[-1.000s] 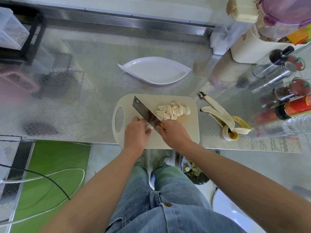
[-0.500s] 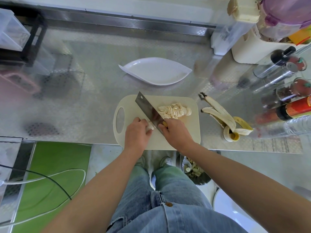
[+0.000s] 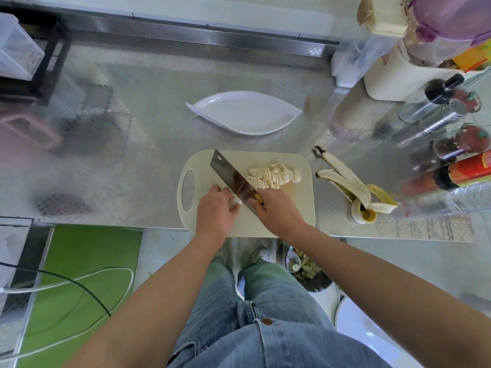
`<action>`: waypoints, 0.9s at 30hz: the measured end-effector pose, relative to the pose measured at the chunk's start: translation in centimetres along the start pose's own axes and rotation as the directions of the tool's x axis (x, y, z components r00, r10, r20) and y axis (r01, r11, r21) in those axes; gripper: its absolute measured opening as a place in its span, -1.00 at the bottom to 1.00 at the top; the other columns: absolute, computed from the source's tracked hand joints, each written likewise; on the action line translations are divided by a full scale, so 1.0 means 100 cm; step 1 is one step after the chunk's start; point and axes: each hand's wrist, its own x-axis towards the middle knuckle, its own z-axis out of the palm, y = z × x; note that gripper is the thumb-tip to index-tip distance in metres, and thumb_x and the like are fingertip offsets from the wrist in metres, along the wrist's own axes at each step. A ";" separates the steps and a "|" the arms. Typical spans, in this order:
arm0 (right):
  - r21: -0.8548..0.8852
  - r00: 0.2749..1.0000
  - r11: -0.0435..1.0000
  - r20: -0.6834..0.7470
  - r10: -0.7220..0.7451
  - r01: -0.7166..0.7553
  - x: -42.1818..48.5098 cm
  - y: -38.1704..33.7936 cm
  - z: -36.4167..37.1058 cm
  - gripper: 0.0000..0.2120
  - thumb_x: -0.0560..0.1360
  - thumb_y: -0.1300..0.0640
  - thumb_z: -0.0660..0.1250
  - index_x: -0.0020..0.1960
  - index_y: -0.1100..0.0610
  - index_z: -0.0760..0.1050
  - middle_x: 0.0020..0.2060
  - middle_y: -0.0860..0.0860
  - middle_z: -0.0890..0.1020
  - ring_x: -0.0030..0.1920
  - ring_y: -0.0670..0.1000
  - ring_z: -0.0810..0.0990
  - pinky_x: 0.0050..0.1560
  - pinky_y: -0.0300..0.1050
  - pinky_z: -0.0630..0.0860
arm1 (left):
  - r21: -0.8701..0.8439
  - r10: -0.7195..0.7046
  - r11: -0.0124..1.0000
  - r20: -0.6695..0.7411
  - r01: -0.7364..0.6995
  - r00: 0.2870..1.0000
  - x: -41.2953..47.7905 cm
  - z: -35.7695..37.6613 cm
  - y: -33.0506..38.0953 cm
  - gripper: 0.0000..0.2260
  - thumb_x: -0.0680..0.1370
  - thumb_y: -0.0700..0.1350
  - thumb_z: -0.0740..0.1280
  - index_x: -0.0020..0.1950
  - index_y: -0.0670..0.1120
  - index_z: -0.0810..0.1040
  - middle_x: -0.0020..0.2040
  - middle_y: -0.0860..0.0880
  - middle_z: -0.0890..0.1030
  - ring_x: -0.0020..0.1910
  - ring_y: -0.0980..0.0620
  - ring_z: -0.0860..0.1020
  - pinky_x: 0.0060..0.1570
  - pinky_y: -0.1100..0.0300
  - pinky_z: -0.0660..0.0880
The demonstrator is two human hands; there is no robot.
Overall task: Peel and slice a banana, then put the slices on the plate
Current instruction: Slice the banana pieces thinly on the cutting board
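Observation:
A cream cutting board (image 3: pixel 297 208) lies at the counter's front edge. A pile of banana slices (image 3: pixel 273 177) sits on its middle. My right hand (image 3: pixel 276 211) grips the handle of a cleaver (image 3: pixel 231 179), whose blade slants across the board left of the pile. My left hand (image 3: pixel 215 211) holds a short end piece of peeled banana (image 3: pixel 236 201) against the blade. A white leaf-shaped plate (image 3: pixel 244 112) stands behind the board with nothing on it.
The banana peel (image 3: pixel 356 187) lies on the steel counter right of the board. Bottles and spice jars (image 3: pixel 451 144) crowd the right side, with plastic containers (image 3: pixel 414 43) behind them. A rack (image 3: pixel 29 54) stands at far left. A bin of scraps (image 3: pixel 308 269) sits on the floor below.
The cleaver has shifted slightly, staying against the banana end in my left hand. The slice pile and plate have not moved.

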 end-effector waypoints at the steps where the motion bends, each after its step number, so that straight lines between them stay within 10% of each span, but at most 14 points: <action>1: -0.003 1.000 1.000 0.004 0.001 -0.001 0.000 0.000 0.000 -0.74 0.58 0.05 0.19 -0.21 0.18 0.42 -0.31 0.07 0.49 -0.30 0.11 0.45 -0.30 -0.07 0.29 | 0.000 -0.001 1.000 0.002 0.001 1.000 0.000 0.000 0.000 -0.80 0.50 -0.04 0.41 0.00 -0.15 0.58 -0.04 -0.09 0.53 -0.16 -0.11 0.54 -0.10 0.08 0.49; 27: -0.012 1.000 1.000 -0.007 -0.014 0.014 -0.004 0.000 -0.001 -0.72 0.60 0.05 0.18 -0.24 0.15 0.33 -0.33 0.06 0.45 -0.32 0.10 0.40 -0.29 -0.08 0.25 | 0.026 -0.006 1.000 -0.008 0.007 1.000 -0.004 -0.001 -0.004 -0.78 0.51 -0.01 0.39 0.02 -0.14 0.58 -0.05 -0.09 0.54 -0.18 -0.09 0.52 -0.12 0.10 0.46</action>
